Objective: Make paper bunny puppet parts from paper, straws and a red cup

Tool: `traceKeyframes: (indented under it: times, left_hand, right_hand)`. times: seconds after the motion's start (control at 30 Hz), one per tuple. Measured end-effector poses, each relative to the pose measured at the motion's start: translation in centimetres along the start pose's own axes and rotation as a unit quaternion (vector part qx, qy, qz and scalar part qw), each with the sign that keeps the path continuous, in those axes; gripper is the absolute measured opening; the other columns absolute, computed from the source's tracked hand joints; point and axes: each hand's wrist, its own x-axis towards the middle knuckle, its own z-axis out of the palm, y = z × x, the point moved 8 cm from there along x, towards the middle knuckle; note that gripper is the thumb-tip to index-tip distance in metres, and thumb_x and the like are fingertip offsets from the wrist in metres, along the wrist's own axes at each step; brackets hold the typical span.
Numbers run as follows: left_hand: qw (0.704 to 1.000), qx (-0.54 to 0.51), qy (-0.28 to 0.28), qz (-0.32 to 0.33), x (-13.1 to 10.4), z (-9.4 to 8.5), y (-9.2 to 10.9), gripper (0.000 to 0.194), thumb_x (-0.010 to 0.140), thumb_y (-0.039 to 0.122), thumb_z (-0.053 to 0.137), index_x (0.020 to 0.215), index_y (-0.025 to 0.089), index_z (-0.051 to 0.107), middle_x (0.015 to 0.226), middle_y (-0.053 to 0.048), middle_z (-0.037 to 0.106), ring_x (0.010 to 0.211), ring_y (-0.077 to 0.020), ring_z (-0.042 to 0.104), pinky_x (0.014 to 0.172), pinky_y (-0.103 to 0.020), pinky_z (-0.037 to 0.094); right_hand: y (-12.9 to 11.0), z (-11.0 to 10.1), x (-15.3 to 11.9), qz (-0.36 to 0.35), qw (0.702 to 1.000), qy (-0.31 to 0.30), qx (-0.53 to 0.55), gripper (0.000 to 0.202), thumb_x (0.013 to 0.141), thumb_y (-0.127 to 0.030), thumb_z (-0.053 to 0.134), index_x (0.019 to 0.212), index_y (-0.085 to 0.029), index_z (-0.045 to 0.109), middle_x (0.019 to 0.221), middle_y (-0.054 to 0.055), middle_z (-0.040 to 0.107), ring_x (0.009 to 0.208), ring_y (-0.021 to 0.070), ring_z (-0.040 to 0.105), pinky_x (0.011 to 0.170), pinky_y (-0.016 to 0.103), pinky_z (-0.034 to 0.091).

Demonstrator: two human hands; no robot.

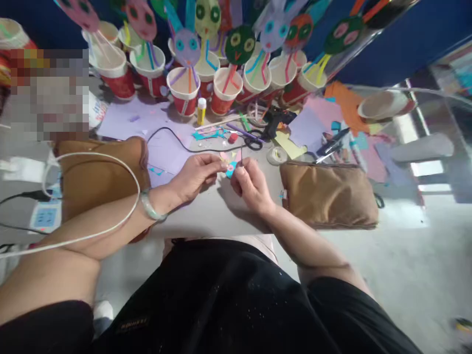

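My left hand (199, 174), with a pale green bangle (151, 206) on its wrist, is closed in a pinch at the left edge of a small blue paper piece (230, 168) with a pink centre. My right hand (252, 186) is closed too, thumb against fingers, at the right side of that piece. A thin dark upright thing rises from the right fingertips, too small to make out. Small pink and yellow paper bits (230, 156) show just beyond the fingertips. Black-handled scissors (253, 139) and a tape roll (277, 156) lie farther back.
Brown pouches flank the hands, left (103, 172) and right (330, 195). Red paper cups (184, 93) with paper faces on straws line the back. A glue stick (201, 111), purple paper (165, 147) and scraps cover the table. A white cable (125, 167) crosses above my left forearm.
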Motion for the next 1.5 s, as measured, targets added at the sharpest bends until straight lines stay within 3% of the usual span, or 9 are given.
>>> traceKeyframes:
  times: [0.23,0.47,0.63,0.77,0.9,1.07,1.2,1.33,1.5]
  left_hand:
    - [0.997,0.069,-0.022,-0.022,-0.5,0.0,-0.9,0.041,0.068,0.047,0.095,0.071,0.016,0.068,0.050,0.007,0.046,0.044,-0.0041,0.035,0.044,-0.022,0.019]
    - [0.992,0.122,-0.027,0.024,-0.5,-0.3,-0.3,0.031,0.075,0.039,0.090,0.074,0.015,0.071,0.059,0.005,0.054,0.053,-0.0048,0.040,0.051,-0.022,0.030]
    - [0.993,0.109,-0.032,0.028,-0.4,-0.5,-0.6,0.021,0.080,0.034,0.084,0.078,0.016,0.073,0.060,0.005,0.055,0.052,-0.0046,0.040,0.051,-0.022,0.031]
    - [0.997,0.078,-0.015,0.008,-0.4,-0.4,-0.7,0.019,0.077,0.032,0.083,0.078,0.017,0.071,0.055,0.006,0.050,0.048,-0.0051,0.039,0.047,-0.022,0.026]
    - [0.998,0.065,-0.006,0.003,-0.4,-0.2,-0.3,0.021,0.071,0.030,0.085,0.075,0.018,0.068,0.055,0.006,0.049,0.047,-0.0048,0.039,0.046,-0.022,0.025]
    - [0.996,0.088,-0.001,0.010,-0.3,-0.4,0.0,0.018,0.072,0.029,0.082,0.074,0.018,0.068,0.056,0.005,0.052,0.047,-0.0050,0.037,0.046,-0.024,0.022]
    - [0.992,0.123,-0.007,0.023,-0.2,-0.5,0.3,0.018,0.075,0.030,0.081,0.073,0.017,0.070,0.057,0.005,0.052,0.051,-0.0061,0.039,0.049,-0.025,0.026]
    - [0.986,0.167,-0.023,0.021,-0.1,-0.3,0.3,0.019,0.074,0.031,0.083,0.073,0.016,0.070,0.059,0.004,0.056,0.057,-0.0077,0.044,0.055,-0.025,0.034]
    - [0.981,0.189,-0.036,0.003,-0.1,-0.2,0.0,0.022,0.070,0.033,0.084,0.073,0.015,0.072,0.065,0.002,0.062,0.060,-0.0082,0.047,0.057,-0.024,0.036]
  right_hand:
    - [0.8,-1.5,0.6,0.052,0.998,0.002,0.033,0.045,0.085,-0.061,0.081,0.091,-0.022,0.059,0.059,-0.009,0.042,0.051,0.0084,0.034,0.048,0.025,0.024]
    - [0.0,-1.2,0.6,0.045,0.999,-0.007,0.007,0.031,0.085,-0.044,0.079,0.080,-0.020,0.060,0.064,-0.005,0.049,0.058,0.0086,0.040,0.051,0.025,0.027]
    - [0.0,-1.1,0.7,0.044,0.999,-0.012,0.011,0.029,0.087,-0.041,0.076,0.079,-0.020,0.058,0.064,-0.005,0.048,0.057,0.0084,0.038,0.052,0.025,0.028]
    - [0.3,-0.7,0.6,0.052,0.998,-0.030,0.017,0.033,0.088,-0.046,0.078,0.081,-0.021,0.057,0.063,-0.006,0.047,0.057,0.0086,0.037,0.052,0.026,0.027]
    - [0.2,-0.9,0.7,0.049,0.997,-0.055,0.000,0.050,0.086,-0.065,0.079,0.080,-0.021,0.057,0.063,-0.005,0.046,0.057,0.0090,0.037,0.051,0.026,0.025]
    - [-0.2,-2.8,1.3,0.061,0.992,-0.105,-0.035,0.066,0.088,-0.087,0.060,0.084,-0.021,0.061,0.060,-0.006,0.042,0.053,0.0094,0.035,0.050,0.027,0.025]
    - [-1.2,-4.3,1.7,0.061,0.980,-0.145,-0.121,0.069,0.091,-0.085,0.057,0.081,-0.018,0.067,0.060,-0.003,0.046,0.055,0.0100,0.039,0.051,0.027,0.027]
    - [-1.8,-4.2,1.7,0.065,0.958,-0.205,-0.191,0.069,0.092,-0.083,0.059,0.076,-0.017,0.071,0.059,-0.002,0.050,0.058,0.0108,0.042,0.055,0.028,0.030]
    - [-1.9,-3.8,1.6,0.066,0.950,-0.229,-0.201,0.070,0.089,-0.084,0.061,0.073,-0.017,0.072,0.056,-0.003,0.046,0.060,0.0113,0.043,0.056,0.029,0.029]
